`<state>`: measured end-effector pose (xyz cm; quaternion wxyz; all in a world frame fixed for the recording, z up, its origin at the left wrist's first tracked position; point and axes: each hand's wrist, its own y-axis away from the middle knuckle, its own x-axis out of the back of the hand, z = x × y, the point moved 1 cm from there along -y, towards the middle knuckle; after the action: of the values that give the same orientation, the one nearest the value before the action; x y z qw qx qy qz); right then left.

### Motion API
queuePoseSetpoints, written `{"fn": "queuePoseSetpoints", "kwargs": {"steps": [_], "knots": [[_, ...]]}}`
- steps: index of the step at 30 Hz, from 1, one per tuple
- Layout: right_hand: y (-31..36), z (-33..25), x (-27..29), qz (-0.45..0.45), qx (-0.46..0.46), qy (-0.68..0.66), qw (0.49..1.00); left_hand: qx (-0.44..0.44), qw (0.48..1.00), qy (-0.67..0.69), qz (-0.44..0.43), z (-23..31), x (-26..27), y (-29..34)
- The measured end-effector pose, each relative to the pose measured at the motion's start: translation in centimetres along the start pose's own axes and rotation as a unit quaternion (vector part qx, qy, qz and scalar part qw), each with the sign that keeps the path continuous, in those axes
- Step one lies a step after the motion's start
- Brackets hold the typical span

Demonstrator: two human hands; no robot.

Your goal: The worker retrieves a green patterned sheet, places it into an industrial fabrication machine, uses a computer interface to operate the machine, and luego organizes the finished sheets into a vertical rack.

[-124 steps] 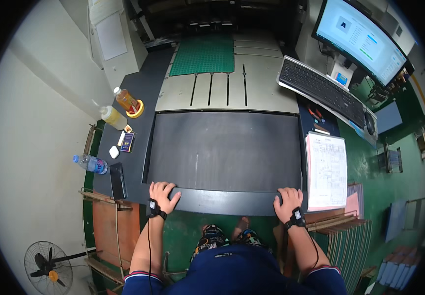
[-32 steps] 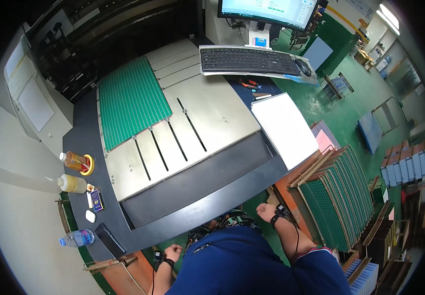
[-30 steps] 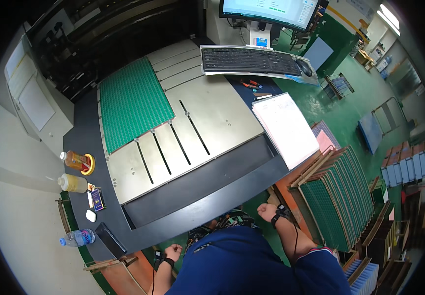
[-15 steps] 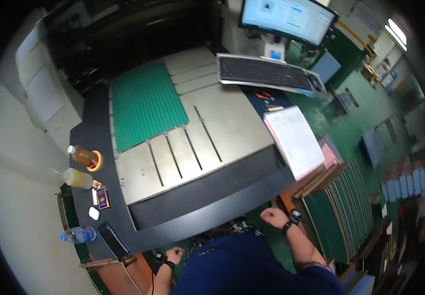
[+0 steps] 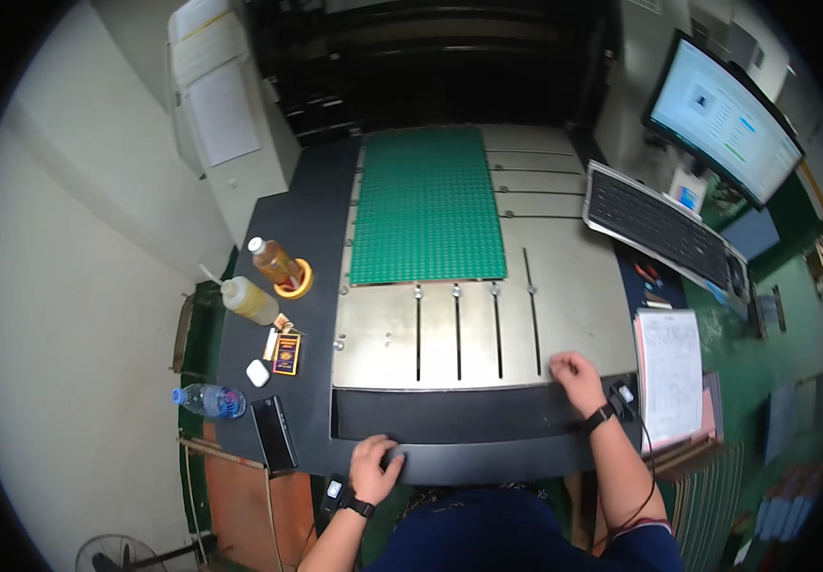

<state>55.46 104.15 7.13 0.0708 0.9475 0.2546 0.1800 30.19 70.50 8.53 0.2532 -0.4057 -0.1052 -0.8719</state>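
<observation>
My left hand (image 5: 376,468) rests on the dark front edge of the machine table (image 5: 487,464), thumb and fingers apart, holding nothing I can see. Over the front right corner of the pale metal bed plate (image 5: 573,315) is my right hand (image 5: 579,382), its fingers loosely bent and no object visible in them. Whether it touches the plate I cannot tell. Both wrists carry a dark band with a small device. A green perforated sheet (image 5: 427,205) lies flat on the far left part of the plate, beyond both hands. Several narrow slots run through the plate.
On the left stand a brown-liquid bottle (image 5: 276,262), a squeeze bottle (image 5: 249,299), a small box (image 5: 286,354), a white case (image 5: 258,373), a water bottle (image 5: 209,400) and a black phone-like object (image 5: 273,434). To the right are a keyboard (image 5: 664,224), a monitor (image 5: 724,114) and papers (image 5: 670,377).
Both hands have risen from beside my body to the table front, the left onto its edge, the right over the plate's corner. My view has turned, shifting the scene rightward.
</observation>
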Motion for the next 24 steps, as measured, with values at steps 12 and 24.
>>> {"fn": "queuePoseSetpoints", "kwargs": {"steps": [12,24], "knots": [[-22.9,-8.2,-6.9,-0.035,-0.159,-0.22,0.962,0.217,0.965,-0.146,0.014,-2.6,-0.6,1.7],[-10.2,-11.3,-5.7,-0.187,-0.007,-0.31,0.932,0.223,0.97,0.037,0.087,-1.7,1.2,0.4]]}}
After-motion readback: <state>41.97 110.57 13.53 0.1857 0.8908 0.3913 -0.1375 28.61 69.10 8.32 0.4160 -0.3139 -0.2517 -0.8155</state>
